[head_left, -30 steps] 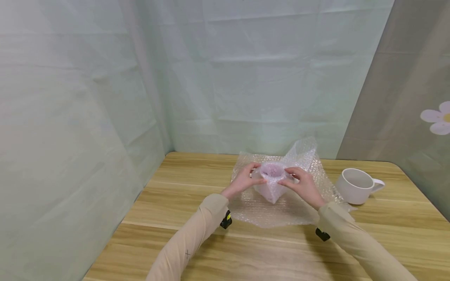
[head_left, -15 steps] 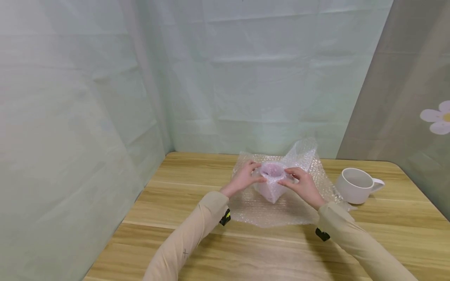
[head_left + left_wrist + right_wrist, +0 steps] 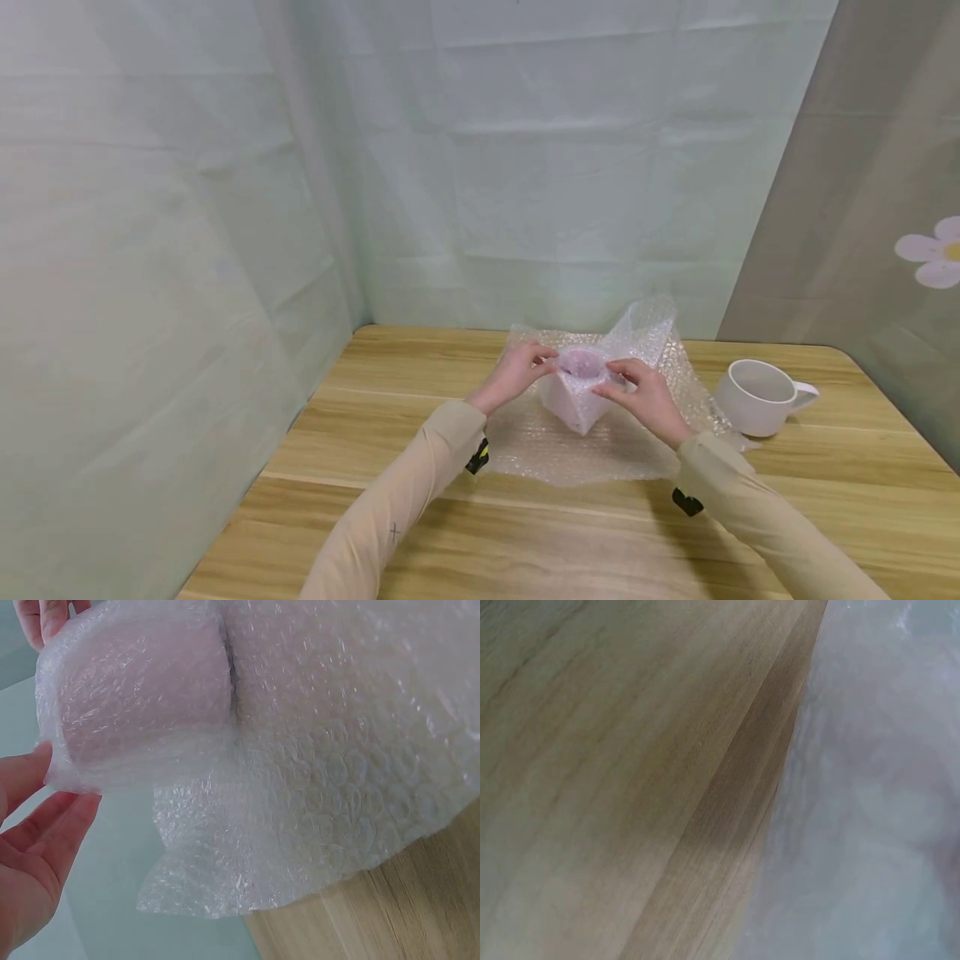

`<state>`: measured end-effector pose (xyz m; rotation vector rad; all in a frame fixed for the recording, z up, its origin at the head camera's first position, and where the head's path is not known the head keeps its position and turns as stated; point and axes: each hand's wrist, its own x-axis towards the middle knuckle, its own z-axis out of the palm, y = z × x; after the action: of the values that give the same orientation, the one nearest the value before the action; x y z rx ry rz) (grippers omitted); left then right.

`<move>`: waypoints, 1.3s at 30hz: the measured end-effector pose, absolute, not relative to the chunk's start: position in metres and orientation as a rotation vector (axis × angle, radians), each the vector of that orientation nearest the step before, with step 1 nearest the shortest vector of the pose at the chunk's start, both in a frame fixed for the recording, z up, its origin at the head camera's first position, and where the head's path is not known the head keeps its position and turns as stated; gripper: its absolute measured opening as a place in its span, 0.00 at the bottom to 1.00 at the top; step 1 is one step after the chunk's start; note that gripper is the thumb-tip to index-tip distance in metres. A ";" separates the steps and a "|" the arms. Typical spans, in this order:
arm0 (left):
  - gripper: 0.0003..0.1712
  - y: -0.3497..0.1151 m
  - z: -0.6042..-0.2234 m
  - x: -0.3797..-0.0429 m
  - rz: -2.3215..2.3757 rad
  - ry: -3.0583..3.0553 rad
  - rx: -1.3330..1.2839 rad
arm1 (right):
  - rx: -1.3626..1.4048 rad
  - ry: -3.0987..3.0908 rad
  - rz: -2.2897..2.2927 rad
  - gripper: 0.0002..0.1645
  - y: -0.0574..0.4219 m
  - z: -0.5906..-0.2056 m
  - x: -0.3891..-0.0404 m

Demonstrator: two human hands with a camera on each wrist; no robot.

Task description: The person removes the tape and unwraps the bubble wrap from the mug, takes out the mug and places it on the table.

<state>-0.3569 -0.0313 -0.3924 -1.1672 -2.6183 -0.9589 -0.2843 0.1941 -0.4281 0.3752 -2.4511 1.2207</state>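
A pink cup-like object (image 3: 582,364) stands wrapped in bubble wrap (image 3: 576,407), its round open top facing up. In the left wrist view, its pink side (image 3: 146,686) shows through the clear wrap. My left hand (image 3: 516,372) is at the left of the rim, its thumb and fingers pinching the edge of the wrap. On the opposite side, my right hand (image 3: 647,400) holds the wrap at the rim between thumb and fingers. Blurred bubble wrap (image 3: 862,810) fills the right of the right wrist view, where no fingers can be made out.
The loose bubble wrap sheet (image 3: 525,450) spreads under the wrapped object, and one corner (image 3: 645,325) sticks up behind it. A white mug (image 3: 757,408) stands to the right, handle pointing right. Light curtains hang behind and left of the wooden table (image 3: 570,542).
My left hand has shifted slightly left, and its thumb has come closer to the fingers. More of the wrapped object's left side shows. My right hand stays in place.
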 end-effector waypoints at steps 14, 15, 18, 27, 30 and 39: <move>0.08 -0.026 -0.393 -0.363 -1.131 -2.558 -1.023 | 0.392 -2.429 1.202 0.30 0.195 -0.430 -0.286; 0.08 -0.027 -0.393 -0.364 -1.153 -2.562 -0.998 | 0.393 -2.427 1.204 0.30 0.195 -0.430 -0.286; 0.07 -0.028 -0.393 -0.365 -1.199 -2.574 -0.944 | 0.397 -2.426 1.204 0.30 0.195 -0.431 -0.287; 0.03 -0.036 -0.389 -0.367 -1.226 -2.566 -0.840 | 0.391 -2.432 1.207 0.31 0.196 -0.432 -0.287; 0.05 -0.039 -0.390 -0.367 -1.236 -2.541 -0.826 | 0.387 -2.437 1.215 0.31 0.195 -0.432 -0.286; 0.08 -0.045 -0.388 -0.363 -1.136 -2.512 -1.083 | 0.387 -2.430 1.209 0.31 0.194 -0.431 -0.286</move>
<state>-0.3626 -0.0454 -0.3883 -1.0830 -2.5123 -1.1358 -0.2856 0.1944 -0.4308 0.3873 -2.4298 1.2092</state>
